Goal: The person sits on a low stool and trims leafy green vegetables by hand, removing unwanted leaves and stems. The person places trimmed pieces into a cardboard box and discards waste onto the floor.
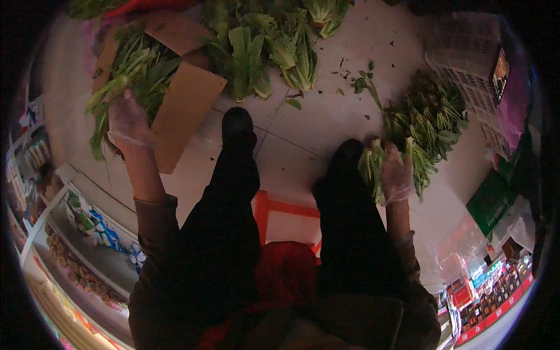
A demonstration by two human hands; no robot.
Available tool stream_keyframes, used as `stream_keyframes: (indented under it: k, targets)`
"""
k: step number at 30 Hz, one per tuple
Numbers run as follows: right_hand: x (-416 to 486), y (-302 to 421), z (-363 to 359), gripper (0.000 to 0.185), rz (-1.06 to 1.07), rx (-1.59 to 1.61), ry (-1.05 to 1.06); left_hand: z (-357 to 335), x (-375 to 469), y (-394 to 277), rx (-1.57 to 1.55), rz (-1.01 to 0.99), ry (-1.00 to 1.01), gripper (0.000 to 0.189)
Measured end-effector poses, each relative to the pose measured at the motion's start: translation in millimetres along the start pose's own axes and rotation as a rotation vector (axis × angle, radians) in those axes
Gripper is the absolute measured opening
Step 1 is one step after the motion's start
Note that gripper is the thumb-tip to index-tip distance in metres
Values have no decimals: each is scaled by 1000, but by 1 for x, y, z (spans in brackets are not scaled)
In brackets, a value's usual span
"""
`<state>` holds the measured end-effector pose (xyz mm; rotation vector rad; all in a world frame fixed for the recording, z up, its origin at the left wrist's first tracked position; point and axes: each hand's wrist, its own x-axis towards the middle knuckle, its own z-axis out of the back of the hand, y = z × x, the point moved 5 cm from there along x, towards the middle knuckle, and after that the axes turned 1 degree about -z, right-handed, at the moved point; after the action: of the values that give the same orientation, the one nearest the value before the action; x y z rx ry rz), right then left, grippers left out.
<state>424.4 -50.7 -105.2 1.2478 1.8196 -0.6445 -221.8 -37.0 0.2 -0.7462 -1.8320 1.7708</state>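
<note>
My left hand (129, 117), in a clear plastic glove, holds leafy green stalks (105, 94) at the near left side of an open cardboard box (188, 111). More long-leaved greens (140, 52) fill that box. My right hand (397, 175), gloved the same way, closes around a bunch of greens (372, 164) beside my right shoe. Pale cut stems poke out on both sides of its fingers. Just beyond it lies a pile of bunched greens (428, 113) on the tiled floor, their stems showing. Fingertips of both hands are partly blurred.
Lettuce-like heads (293, 57) lie on the floor ahead, with leaf scraps (294, 103) nearby. A plastic crate (468, 61) stands at the far right. Between my legs shows a red stool (288, 208). Shelving (100, 249) runs along the left; a green box (492, 203) is on the right.
</note>
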Motion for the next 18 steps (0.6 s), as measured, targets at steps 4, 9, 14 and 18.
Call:
stream_keyframes:
  k: [4,9,14,18]
  targets:
    - [50,-58,-61,42,102,-873,178,-17,-5,-10,325,-109,190,42]
    - [119,-148,-156,54,719,-2176,465,-85,-47,-7,-720,504,233,46]
    - [143,-216,-220,65,1186,-2279,529,-154,-92,9,-537,672,460,46]
    - [154,-205,-233,61,965,-2283,414,-169,-130,23,-305,838,678,51]
